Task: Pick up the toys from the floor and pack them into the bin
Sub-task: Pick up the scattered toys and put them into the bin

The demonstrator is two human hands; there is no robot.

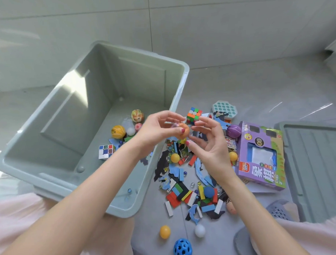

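While the left hand (155, 127) gripped a small orange ball (184, 131) above the near right rim of the grey-green bin (48, 120), the right hand (207, 143) hovered just at its 3 o'clock, fingers loosely spread and holding nothing. Inside the bin lay a yellow basketball (118, 132), a cube puzzle (106, 152) and other balls. On the floor at 5 o'clock of the hands sprawled coloured blocks (186, 193), with a purple box (261, 158) at 3 o'clock and a blue holed ball (182, 249) at 6
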